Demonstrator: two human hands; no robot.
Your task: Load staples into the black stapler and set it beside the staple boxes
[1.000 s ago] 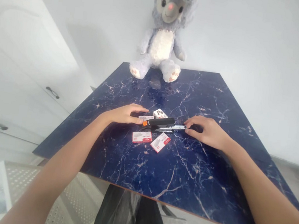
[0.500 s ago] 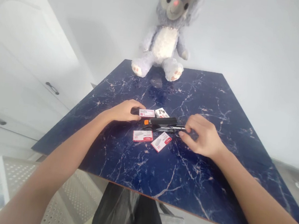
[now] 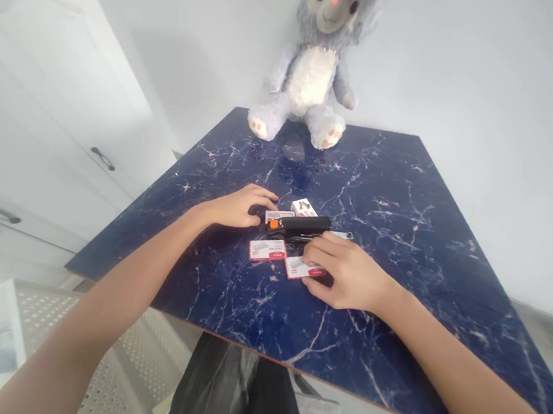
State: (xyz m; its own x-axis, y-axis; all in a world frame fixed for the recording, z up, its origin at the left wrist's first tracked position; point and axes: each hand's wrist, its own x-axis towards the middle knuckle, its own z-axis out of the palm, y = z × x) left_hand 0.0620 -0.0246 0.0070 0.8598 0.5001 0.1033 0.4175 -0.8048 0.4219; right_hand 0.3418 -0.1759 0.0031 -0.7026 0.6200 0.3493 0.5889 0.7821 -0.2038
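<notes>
A black stapler with an orange patch (image 3: 307,225) lies on the dark blue marbled table, its metal strip (image 3: 343,235) showing at the right. My right hand (image 3: 349,273) has its thumb and fingers closed around the right end of a red-and-white box (image 3: 296,267) in front of the stapler. Beside that lies another flat red-and-white box (image 3: 267,250). My left hand (image 3: 239,206) is open, fingers stretched over the left edge of a red-and-white box (image 3: 275,215) behind the stapler. A small white box with a dark clip picture (image 3: 303,207) sits next to it.
A grey plush toy (image 3: 312,80) sits at the table's far edge against the wall. White cabinets with dark handles (image 3: 104,158) stand on the left. Below the near table edge is a perforated light-coloured rack (image 3: 138,351).
My right hand has moved left and nearer, from the stapler's right end to the front right box, which has turned straighter. The left hand's fingers have opened out over the back box.
</notes>
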